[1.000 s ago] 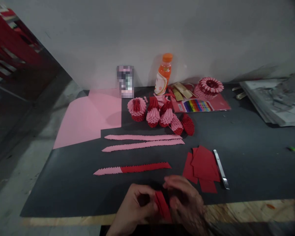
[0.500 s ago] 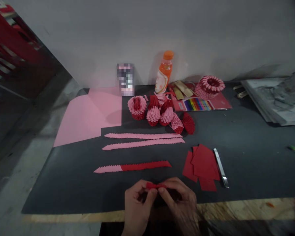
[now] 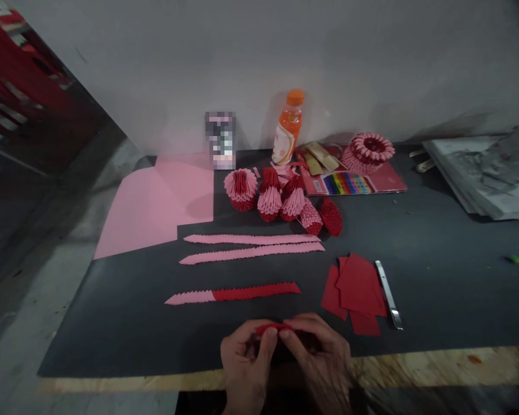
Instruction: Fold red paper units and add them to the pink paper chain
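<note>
Between my left hand (image 3: 247, 360) and my right hand (image 3: 315, 356) is a small piece of red paper (image 3: 273, 327), folded narrow. Both hands are closed, pinching it between thumbs and forefingers near the table's front edge. Beyond them lies a chain of interlocked folded paper (image 3: 237, 293), pink at its left end and red along the rest. Two all-pink chains (image 3: 251, 251) run behind it. To the right, several red paper rectangles (image 3: 358, 288) overlap in a loose pile, with a silver utility knife (image 3: 388, 294) beside them.
Several red and pink folded-paper pieces (image 3: 269, 199) stand at the back, near an orange drink bottle (image 3: 289, 129) and a phone-like object (image 3: 220, 141). Pink sheets (image 3: 155, 202) lie left. A paper ring vase (image 3: 367, 153) sits on a red packet (image 3: 391, 180). Papers (image 3: 462, 173) are stacked right.
My thumbs have shifted slightly on the red paper, which now shows as a thinner strip between the fingertips. The things on the table have stayed put.
</note>
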`<state>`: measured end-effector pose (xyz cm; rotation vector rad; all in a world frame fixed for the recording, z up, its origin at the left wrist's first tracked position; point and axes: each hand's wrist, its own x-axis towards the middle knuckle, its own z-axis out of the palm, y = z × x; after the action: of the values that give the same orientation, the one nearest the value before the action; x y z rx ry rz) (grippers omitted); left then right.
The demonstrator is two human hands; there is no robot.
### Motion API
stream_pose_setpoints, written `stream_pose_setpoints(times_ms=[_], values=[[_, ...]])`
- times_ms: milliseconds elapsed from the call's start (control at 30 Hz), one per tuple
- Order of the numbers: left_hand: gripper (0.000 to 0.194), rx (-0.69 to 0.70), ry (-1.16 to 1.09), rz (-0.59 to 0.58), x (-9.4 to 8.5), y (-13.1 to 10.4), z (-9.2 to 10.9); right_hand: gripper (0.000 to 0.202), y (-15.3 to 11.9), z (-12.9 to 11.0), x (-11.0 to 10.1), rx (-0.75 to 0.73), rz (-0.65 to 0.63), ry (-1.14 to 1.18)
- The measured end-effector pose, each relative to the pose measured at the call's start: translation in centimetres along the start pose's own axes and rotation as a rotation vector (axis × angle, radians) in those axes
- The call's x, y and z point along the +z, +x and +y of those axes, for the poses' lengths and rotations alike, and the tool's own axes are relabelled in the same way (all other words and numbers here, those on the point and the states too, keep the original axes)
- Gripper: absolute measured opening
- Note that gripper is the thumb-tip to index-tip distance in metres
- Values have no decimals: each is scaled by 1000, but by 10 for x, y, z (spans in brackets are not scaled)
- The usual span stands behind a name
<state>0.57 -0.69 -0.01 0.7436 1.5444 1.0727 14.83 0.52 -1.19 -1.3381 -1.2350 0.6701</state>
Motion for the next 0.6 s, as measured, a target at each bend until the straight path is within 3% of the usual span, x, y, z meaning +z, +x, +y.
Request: stream_pose_setpoints(times_ms=[100,333,467,600], values=[[36,-43,-44,-8,-1,-3,7,3,4,-1,-7,-109,-42,-47],[45,-66,-57,-65,-3,-2,9,52,5,-9,-31,-378,-107,-222],[49,-62,-56,-95,-4,0,9,77,-7,0,-42,-505,-249,-456],[52,-46,-31,-152,-6,6,8,84,-15,13,-49,-568,-328,-569]])
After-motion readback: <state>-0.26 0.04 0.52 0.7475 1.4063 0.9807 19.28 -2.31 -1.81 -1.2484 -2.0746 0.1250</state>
